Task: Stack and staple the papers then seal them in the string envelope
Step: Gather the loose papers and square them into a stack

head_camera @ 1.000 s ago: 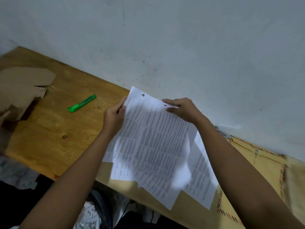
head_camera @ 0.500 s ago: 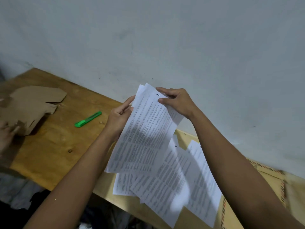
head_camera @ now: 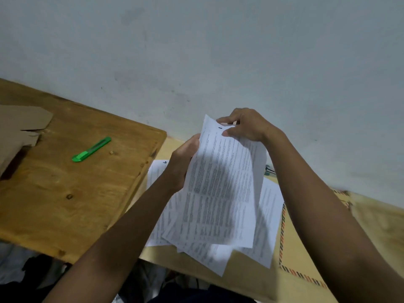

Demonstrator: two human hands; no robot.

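Observation:
Both hands hold printed white papers (head_camera: 223,189) lifted off the table. My right hand (head_camera: 244,125) pinches the top edge of the front sheet, near a handwritten number. My left hand (head_camera: 183,162) grips the left edge of the sheets. More printed sheets (head_camera: 267,226) lie spread on the table beneath, one of them (head_camera: 157,171) poking out to the left with a number at its top. A yellow envelope (head_camera: 306,265) with a striped border lies at the right, partly under my right forearm and the sheets. No stapler is clearly visible.
A green utility knife (head_camera: 91,149) lies on the brown wooden board (head_camera: 65,193) at the left. Brown cardboard pieces (head_camera: 19,127) sit at the far left. A pale wall (head_camera: 218,51) runs right behind the table. A small dark-and-green object (head_camera: 269,170) lies by the wall.
Both hands have lifted the gripped sheets higher and upright off the spread pile. The view has shifted, showing more of the wooden board's right edge.

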